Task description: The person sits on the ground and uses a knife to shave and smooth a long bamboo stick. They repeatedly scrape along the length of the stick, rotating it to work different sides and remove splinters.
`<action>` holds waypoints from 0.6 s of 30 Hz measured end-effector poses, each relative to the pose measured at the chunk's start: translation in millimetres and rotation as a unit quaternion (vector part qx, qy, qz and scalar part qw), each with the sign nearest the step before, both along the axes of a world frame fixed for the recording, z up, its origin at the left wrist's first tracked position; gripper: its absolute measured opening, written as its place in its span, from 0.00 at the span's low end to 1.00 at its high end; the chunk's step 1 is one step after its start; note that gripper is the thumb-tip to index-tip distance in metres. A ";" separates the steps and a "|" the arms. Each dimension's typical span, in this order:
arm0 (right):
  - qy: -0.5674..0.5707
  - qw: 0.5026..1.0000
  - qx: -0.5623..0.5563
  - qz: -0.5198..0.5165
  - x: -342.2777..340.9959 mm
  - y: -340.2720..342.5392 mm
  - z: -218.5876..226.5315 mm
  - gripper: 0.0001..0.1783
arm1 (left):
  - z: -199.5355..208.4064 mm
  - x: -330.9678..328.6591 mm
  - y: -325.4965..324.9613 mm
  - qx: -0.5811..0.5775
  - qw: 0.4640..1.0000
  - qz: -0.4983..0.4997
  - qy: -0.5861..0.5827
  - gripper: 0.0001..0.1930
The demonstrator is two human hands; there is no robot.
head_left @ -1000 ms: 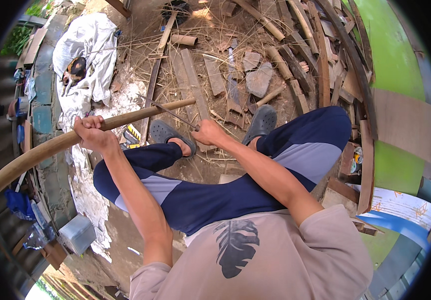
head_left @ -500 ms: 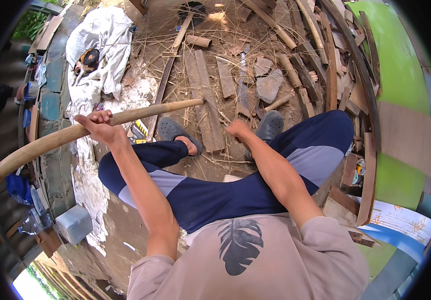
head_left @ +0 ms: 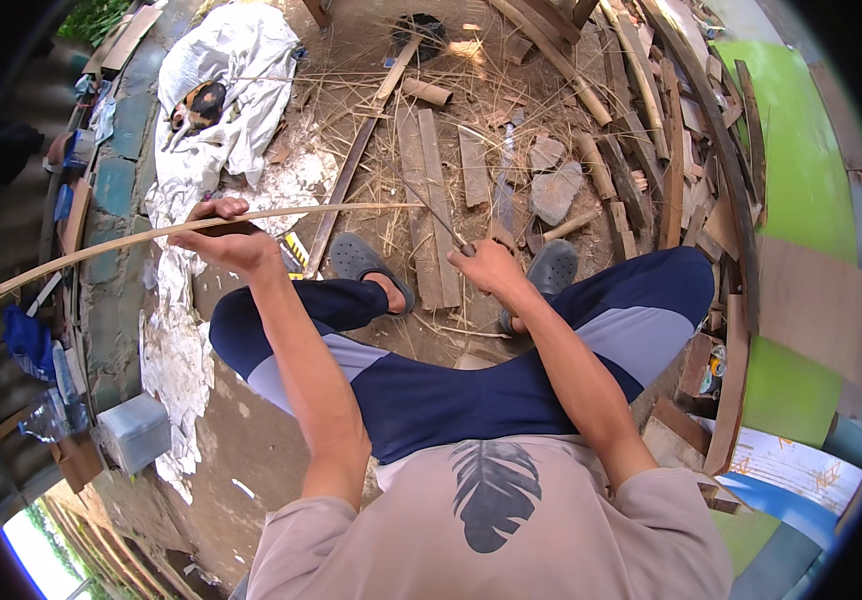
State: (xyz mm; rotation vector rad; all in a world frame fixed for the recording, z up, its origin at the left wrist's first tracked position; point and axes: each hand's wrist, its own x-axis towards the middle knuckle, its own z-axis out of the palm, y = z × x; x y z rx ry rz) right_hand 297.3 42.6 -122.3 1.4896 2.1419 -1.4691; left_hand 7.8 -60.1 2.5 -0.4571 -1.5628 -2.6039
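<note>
My left hand [head_left: 226, 240] is turned palm up under a long split bamboo strip [head_left: 321, 208], fingers curled about it. The strip shows its narrow edge and slants from the far left to above the boards between my feet. My right hand [head_left: 491, 268] is closed around the handle of a knife [head_left: 441, 217]. Its thin dark blade points forward and left, passing beside the strip's right end; whether they touch I cannot tell. Under that end, narrow wooden boards [head_left: 437, 200] lie on the ground.
A calico cat [head_left: 203, 106] lies curled on a white cloth [head_left: 241, 60]. Flat stones [head_left: 556, 192], bamboo offcuts [head_left: 426, 92] and shavings cover the ground ahead. Timber [head_left: 671, 150] is piled at right near a green panel [head_left: 791, 130]. A clear plastic box [head_left: 134, 432] stands at left.
The bamboo has turned from its broad side to its narrow edge in my left hand. My right hand has rotated, and the knife's blade now shows. The whole view has shifted slightly.
</note>
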 end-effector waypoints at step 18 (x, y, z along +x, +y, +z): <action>0.242 0.966 0.018 0.084 -17.4 -81.0 125.5 0.34 | 51.5 39.2 -29.0 -0.052 0.985 0.111 0.120 0.37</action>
